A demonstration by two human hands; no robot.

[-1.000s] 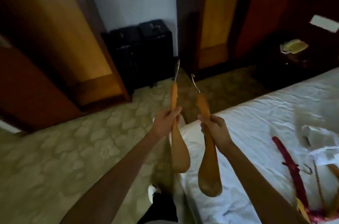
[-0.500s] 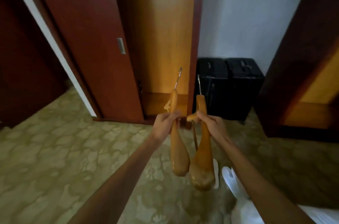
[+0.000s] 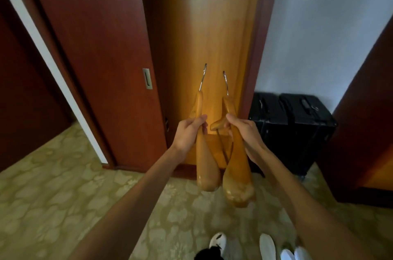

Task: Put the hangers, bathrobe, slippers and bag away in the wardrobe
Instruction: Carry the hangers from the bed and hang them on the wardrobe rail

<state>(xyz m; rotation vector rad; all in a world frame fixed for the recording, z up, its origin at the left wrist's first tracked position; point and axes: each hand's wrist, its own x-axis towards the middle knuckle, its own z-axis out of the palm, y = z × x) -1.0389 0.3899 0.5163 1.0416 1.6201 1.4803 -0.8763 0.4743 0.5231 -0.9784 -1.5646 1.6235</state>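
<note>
one wooden hanger [image 3: 205, 149] is gripped in the left hand [image 3: 189, 132], another hanger [image 3: 237, 159] in the right hand [image 3: 244, 132]. the bed has been left behind; the open wardrobe [image 3: 212, 25] is now faced, so hanging seems next.

Head view, downward toward wardrobe [image 3: 208, 46]

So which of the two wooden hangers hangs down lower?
The hanger in the right hand: the right hanger has its rounded end dipping lower in the picture than that of the left hanger, which the left hand grips.
</note>
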